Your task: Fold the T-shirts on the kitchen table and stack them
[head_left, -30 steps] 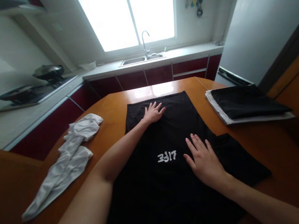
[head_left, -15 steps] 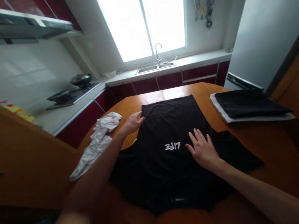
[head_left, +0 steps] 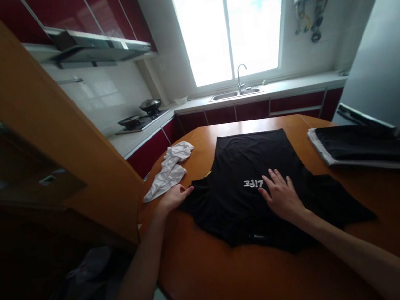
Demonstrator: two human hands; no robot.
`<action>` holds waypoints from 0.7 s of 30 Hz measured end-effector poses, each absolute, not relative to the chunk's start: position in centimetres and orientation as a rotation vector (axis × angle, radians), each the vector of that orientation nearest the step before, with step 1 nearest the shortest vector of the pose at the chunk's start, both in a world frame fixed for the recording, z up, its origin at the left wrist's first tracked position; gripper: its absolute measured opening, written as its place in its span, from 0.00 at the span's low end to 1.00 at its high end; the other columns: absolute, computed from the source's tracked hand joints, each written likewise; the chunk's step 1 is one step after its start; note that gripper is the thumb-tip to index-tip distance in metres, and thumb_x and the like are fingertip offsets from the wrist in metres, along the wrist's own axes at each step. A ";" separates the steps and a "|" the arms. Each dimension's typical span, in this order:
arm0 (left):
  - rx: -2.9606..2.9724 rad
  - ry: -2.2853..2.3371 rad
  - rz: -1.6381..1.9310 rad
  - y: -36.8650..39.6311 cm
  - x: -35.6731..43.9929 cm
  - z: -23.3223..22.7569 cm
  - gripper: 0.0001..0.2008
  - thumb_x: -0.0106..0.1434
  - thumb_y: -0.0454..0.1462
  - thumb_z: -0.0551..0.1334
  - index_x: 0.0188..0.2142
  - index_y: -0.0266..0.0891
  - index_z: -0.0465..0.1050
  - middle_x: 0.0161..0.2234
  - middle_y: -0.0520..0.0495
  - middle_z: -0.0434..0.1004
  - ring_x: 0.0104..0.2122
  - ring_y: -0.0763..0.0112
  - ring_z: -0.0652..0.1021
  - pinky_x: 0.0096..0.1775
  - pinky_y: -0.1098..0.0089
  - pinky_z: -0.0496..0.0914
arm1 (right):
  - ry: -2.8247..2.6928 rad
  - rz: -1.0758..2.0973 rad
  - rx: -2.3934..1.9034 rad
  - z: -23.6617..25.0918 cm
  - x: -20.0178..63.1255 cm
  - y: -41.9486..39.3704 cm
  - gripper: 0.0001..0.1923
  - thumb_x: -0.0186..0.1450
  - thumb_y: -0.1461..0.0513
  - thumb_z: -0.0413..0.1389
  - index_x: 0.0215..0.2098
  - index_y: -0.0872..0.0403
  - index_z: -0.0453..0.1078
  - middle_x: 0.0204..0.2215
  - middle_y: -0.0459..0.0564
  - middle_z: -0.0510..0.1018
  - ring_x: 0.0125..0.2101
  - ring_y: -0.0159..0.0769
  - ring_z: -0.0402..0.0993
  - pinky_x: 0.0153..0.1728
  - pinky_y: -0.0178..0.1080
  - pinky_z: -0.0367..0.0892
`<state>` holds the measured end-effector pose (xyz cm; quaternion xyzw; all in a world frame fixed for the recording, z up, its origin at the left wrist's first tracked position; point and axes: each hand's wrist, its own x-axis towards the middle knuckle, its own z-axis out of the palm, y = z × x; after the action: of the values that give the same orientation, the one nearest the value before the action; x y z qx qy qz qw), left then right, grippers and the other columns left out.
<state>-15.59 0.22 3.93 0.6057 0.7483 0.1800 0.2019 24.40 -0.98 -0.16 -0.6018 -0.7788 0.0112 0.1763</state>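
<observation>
Right hand (head_left: 283, 197) lying flat, fingers spread, pinning black T-shirt (head_left: 256, 182) at table (head_left: 239, 277) centre; left hand (head_left: 172, 198) at 9 o'clock, loosely curled, touching sleeve edge; white cloth (head_left: 168, 171) lying at 10 o'clock; best keeping palm pressing while drawing sleeve inward evenly.

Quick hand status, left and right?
Left hand: fingers on the left sleeve edge of the black T-shirt; grip cannot be told.
Right hand: open, flat on the T-shirt.

Matt black cloth T-shirt (head_left: 241, 184), glossy smooth wooden table (head_left: 239, 282), crumpled white cloth (head_left: 169, 171)
</observation>
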 end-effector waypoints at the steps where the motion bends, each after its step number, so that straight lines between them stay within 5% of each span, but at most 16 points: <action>1: 1.672 2.083 0.513 0.1 -15.7 3.8 0.23 0.53 0.58 0.65 0.26 0.40 0.74 0.24 0.48 0.77 0.26 0.62 0.75 0.27 0.69 0.61 | -2.208 0.032 -1.703 -0.3 24.4 -1.0 0.28 0.75 0.53 0.44 0.67 0.56 0.62 0.71 0.62 0.55 0.72 0.50 0.43 0.67 0.60 0.44; 10: 1.625 1.970 0.694 0.9 -16.1 1.9 0.15 0.47 0.44 0.69 0.22 0.40 0.65 0.20 0.55 0.67 0.24 0.72 0.68 0.26 0.73 0.58 | -2.222 0.059 -1.651 -0.8 24.5 -0.7 0.26 0.74 0.54 0.45 0.66 0.57 0.64 0.70 0.63 0.56 0.71 0.52 0.46 0.65 0.60 0.49; 18: 1.498 1.697 0.922 1.3 -14.0 6.3 0.20 0.50 0.45 0.66 0.42 0.40 0.72 0.35 0.50 0.76 0.33 0.68 0.76 0.30 0.73 0.66 | -2.209 0.089 -1.521 -0.7 24.5 -0.5 0.23 0.74 0.55 0.46 0.61 0.54 0.68 0.69 0.59 0.60 0.70 0.50 0.48 0.66 0.61 0.49; 21: 1.615 1.589 0.915 1.9 -11.0 8.1 0.21 0.52 0.43 0.66 0.45 0.41 0.74 0.32 0.52 0.75 0.32 0.69 0.76 0.31 0.73 0.66 | -2.204 0.116 -1.463 -0.5 24.3 -0.7 0.21 0.74 0.56 0.46 0.59 0.53 0.70 0.68 0.58 0.61 0.70 0.50 0.49 0.66 0.62 0.48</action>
<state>-10.96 1.86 8.05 0.6211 0.6111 0.3520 0.3419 24.35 -0.69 -0.50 -0.5357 -0.8071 0.0424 0.2444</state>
